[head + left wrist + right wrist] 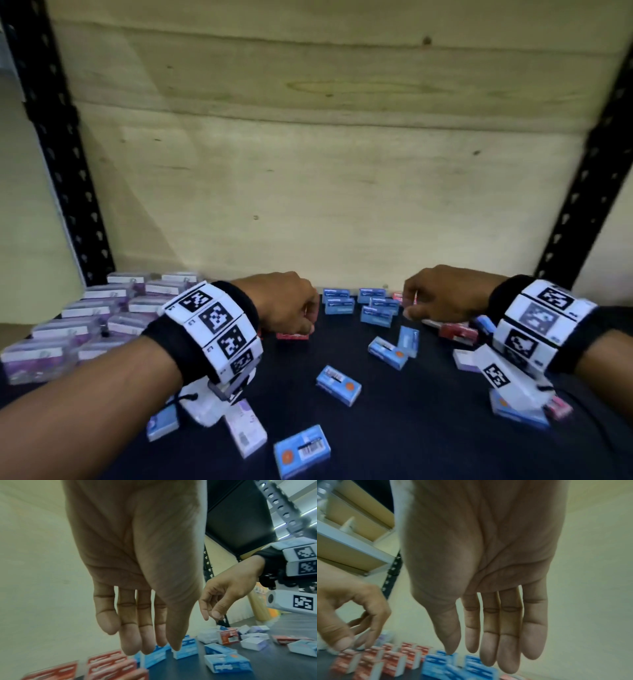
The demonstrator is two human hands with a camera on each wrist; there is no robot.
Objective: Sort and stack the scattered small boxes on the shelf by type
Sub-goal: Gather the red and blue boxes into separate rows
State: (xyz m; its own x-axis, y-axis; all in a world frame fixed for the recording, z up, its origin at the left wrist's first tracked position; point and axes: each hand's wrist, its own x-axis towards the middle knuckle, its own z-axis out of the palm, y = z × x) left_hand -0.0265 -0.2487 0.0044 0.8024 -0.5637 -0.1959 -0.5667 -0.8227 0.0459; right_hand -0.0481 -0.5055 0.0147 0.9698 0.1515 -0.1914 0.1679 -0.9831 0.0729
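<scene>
Both hands hover empty over the dark shelf (pixel 411 428): the left hand (pixel 137 574) with fingers hanging loose above grouped red boxes (pixel 111 666), the right hand (pixel 488 574) relaxed above grouped blue boxes (pixel 436 664); purple boxes (pixel 85 325) stand ordered at left, others lie scattered

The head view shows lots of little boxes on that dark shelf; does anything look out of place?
Yes. Loose blue boxes lie scattered at odd angles across the shelf, away from the tidy blue group at the back. One purple-white box lies among them, far from the purple stacks.
</scene>
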